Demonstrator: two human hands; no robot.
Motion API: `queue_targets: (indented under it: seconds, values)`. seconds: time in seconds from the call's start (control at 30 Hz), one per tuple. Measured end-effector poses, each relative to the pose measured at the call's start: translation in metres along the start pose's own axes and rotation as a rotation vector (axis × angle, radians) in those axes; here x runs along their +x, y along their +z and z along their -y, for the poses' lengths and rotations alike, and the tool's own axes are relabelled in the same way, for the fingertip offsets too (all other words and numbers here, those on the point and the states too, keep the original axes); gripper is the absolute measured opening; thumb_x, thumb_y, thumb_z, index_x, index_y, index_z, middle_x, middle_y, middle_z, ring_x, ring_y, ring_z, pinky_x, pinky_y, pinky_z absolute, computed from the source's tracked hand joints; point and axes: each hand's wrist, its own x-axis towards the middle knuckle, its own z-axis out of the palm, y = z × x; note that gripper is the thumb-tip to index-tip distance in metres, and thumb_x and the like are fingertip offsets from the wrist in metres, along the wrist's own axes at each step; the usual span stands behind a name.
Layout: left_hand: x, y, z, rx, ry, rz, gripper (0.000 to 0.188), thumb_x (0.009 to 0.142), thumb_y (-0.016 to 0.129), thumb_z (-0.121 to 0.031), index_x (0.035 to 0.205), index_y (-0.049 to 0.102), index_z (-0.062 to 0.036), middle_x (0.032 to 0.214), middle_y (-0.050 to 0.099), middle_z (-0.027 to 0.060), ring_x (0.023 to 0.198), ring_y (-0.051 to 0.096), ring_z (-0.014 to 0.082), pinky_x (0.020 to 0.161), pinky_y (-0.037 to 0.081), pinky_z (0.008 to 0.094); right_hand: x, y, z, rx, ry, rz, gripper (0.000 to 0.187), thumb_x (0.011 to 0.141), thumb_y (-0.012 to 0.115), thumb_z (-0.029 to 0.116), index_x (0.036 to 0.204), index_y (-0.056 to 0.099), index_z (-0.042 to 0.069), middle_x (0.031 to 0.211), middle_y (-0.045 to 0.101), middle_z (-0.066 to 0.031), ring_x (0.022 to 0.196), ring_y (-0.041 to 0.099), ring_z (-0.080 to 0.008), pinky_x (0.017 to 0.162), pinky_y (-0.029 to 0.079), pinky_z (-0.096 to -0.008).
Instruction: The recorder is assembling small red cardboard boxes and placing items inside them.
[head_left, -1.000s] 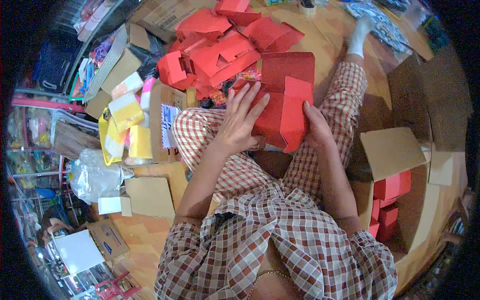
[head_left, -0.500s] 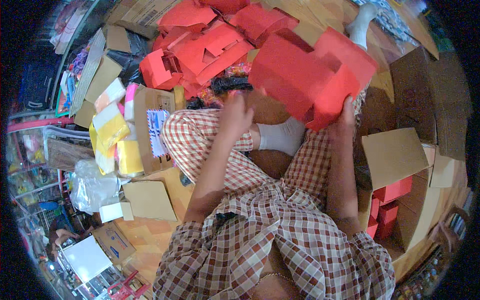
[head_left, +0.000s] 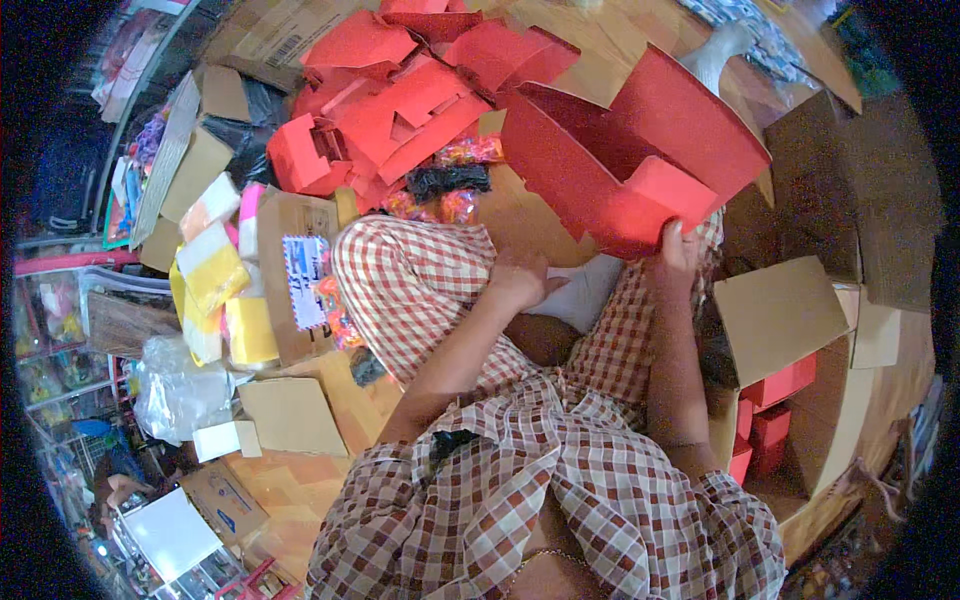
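Note:
My right hand [head_left: 677,255] is closed on the near edge of a red cardboard box [head_left: 590,135]. The box is partly folded, tilted, with its inside facing up and a wide flap raised at the right. My left hand [head_left: 520,280] holds nothing that I can see; its thumb stands apart from the fingers. It hovers between my knees, over the grey sock [head_left: 590,290] on my foot. Beyond it lie small packets in orange and pink wrap [head_left: 460,208] and a black plastic bundle [head_left: 448,181]. Several unfolded red boxes [head_left: 420,110] are heaped at the far left.
On my right stands an open brown carton [head_left: 785,320] with red boxes [head_left: 770,440] inside. To my left are yellow and white packs [head_left: 215,270], a clear plastic bag [head_left: 180,385] and a cardboard piece [head_left: 293,415] on the wooden floor. Shelves line the left side.
My left hand has come down and right from near the packets to over my foot. The red box in my right hand has tipped and opened, showing more of its inside.

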Motion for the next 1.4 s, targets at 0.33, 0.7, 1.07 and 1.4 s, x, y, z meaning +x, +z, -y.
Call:
queue_targets:
  seconds: [0.33, 0.7, 1.07, 1.4]
  values:
    - [-0.004, -0.058, 0.087, -1.309, -0.212, -0.77, 0.048, 0.095, 0.033, -0.041, 0.12, 0.047, -0.0032, 0.117, 0.052, 0.0102, 0.11, 0.047, 0.0207, 0.094, 0.037, 0.036, 0.002, 0.003, -0.022, 0.075, 0.342, 0.125, 0.036, 0.086, 0.054, 0.027, 0.11, 0.055, 0.0, 0.106, 0.057, -0.0036, 0.096, 0.052, -0.0146, 0.085, 0.041, -0.032]
    - [0.034, -0.031, 0.066, -1.61, 0.181, -0.384, 0.043, 0.095, 0.039, -0.031, 0.128, 0.041, -0.0027, 0.131, 0.041, 0.0076, 0.127, 0.029, 0.0186, 0.107, 0.016, 0.0324, 0.015, 0.038, -0.036, 0.044, 0.431, 0.162, 0.034, 0.092, 0.046, 0.025, 0.114, 0.052, 0.0, 0.101, 0.057, -0.0017, 0.09, 0.051, -0.0118, 0.082, 0.041, -0.0287]
    - [0.034, -0.042, 0.056, -1.497, 0.108, -0.634, 0.047, 0.087, 0.05, -0.017, 0.129, 0.037, 0.0009, 0.133, 0.039, 0.0126, 0.125, 0.033, 0.0218, 0.105, 0.022, 0.0333, 0.059, 0.037, -0.066, -0.295, -0.022, 0.262, 0.027, 0.09, 0.052, 0.023, 0.103, 0.058, 0.0, 0.095, 0.061, -0.0012, 0.082, 0.053, -0.0107, 0.076, 0.043, -0.0261]
    - [0.045, -0.025, 0.07, -1.549, 0.162, -0.507, 0.053, 0.094, 0.032, -0.041, 0.13, 0.036, -0.002, 0.126, 0.045, 0.0129, 0.118, 0.04, 0.0209, 0.1, 0.031, 0.036, 0.048, 0.031, -0.056, 0.212, 0.554, 0.179, 0.029, 0.087, 0.057, 0.027, 0.103, 0.06, 0.002, 0.093, 0.063, -0.0032, 0.085, 0.058, -0.0141, 0.078, 0.044, -0.0275]
